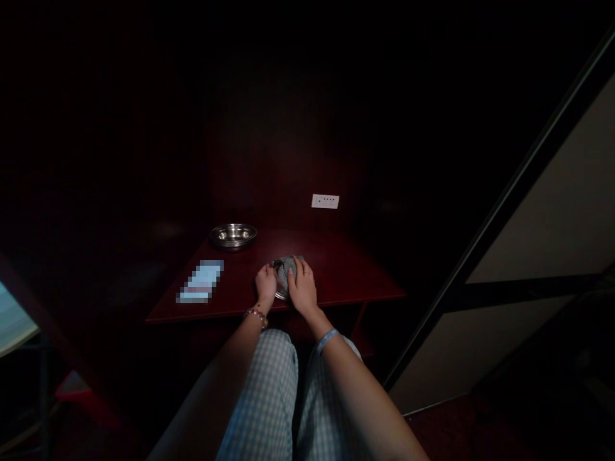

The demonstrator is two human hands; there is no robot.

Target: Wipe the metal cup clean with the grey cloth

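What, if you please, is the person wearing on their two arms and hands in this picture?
Both forearms are bare, with no sleeves in view. The left hand has a beaded bracelet of small pinkish and pale beads at its wrist. The right hand has a thin light-blue wristband at its wrist. No gloves show; the dim light hides any rings.

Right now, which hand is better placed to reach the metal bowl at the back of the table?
Probably the left hand: it is on the bowl's side. The right hand lies over the cloth, farther away.
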